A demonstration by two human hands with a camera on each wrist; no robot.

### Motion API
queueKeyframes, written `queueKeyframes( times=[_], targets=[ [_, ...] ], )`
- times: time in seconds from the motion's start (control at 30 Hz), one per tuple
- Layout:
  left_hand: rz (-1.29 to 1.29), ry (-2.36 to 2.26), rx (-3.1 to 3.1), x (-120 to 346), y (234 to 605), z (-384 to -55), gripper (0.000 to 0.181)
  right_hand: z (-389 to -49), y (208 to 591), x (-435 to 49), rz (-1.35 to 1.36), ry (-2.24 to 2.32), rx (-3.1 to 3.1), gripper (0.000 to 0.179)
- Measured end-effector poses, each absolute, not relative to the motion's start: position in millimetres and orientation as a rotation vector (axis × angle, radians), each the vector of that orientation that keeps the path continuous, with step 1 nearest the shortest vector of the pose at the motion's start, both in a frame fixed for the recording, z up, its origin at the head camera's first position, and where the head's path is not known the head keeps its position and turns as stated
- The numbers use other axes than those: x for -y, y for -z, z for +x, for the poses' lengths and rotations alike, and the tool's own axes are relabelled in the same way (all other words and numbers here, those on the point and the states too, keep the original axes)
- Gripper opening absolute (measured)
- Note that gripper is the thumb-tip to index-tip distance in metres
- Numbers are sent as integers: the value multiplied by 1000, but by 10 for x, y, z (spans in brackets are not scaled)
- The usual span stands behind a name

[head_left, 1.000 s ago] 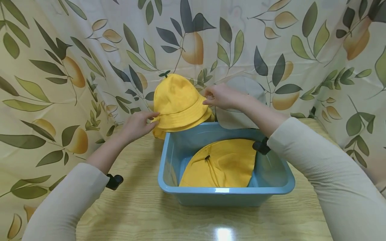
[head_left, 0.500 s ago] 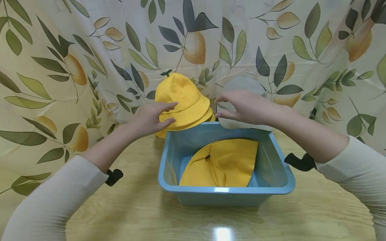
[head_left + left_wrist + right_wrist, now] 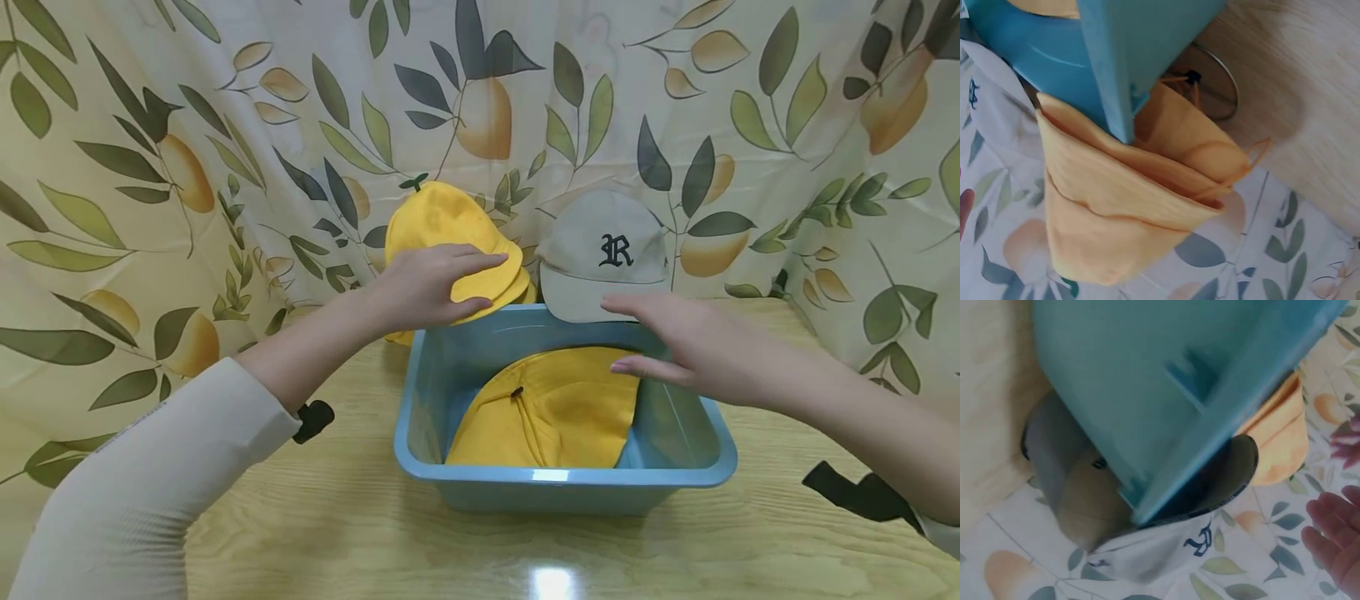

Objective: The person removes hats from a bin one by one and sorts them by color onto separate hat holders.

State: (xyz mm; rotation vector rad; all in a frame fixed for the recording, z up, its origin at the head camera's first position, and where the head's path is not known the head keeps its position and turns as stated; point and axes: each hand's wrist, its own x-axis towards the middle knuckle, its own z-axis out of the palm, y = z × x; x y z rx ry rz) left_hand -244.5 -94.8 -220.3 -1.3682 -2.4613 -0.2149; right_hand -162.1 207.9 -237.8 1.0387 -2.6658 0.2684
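Note:
A yellow bucket hat [image 3: 435, 217] with a green sprout on its crown leans at the back left rim of a blue basin [image 3: 555, 477], over more yellow fabric. My left hand [image 3: 427, 287] passes in front of it with fingers extended; whether they touch the brim I cannot tell. A light grey baseball cap [image 3: 581, 237] with a black letter R stands at the basin's back rim. In front of its visor hovers my right hand [image 3: 690, 342], thumb and fingers apart, holding nothing. Another yellow hat [image 3: 562, 408] with a cord toggle lies folded flat inside the basin.
The basin stands on a light wood table [image 3: 345, 517]. A leaf-and-fruit patterned curtain [image 3: 300, 83] hangs behind and at both sides. In the left wrist view, a cord with a black toggle [image 3: 1192, 76] shows beneath the bucket hat.
My left hand has let go of the hat brim and moved right across it. My right hand has left the brim and moved right and toward me, uncovering the cap's letter.

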Motion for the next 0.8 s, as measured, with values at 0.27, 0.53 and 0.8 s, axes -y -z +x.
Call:
queueKeyframes(
  times=[0.27,0.53,0.8],
  targets=[
    [-1536,171,2490,623,2196,-2443,49,-1400,2733,-2236,1152,-260,2563,81],
    [-1735,160,2467,282,2252,-2432,51,-1152,3126,-2370,1235,-208,2547,91],
    [-1904,81,2477,31,2400,-2438,52,-946,3363,-2446,1200,-123,2478,84]
  ],
)
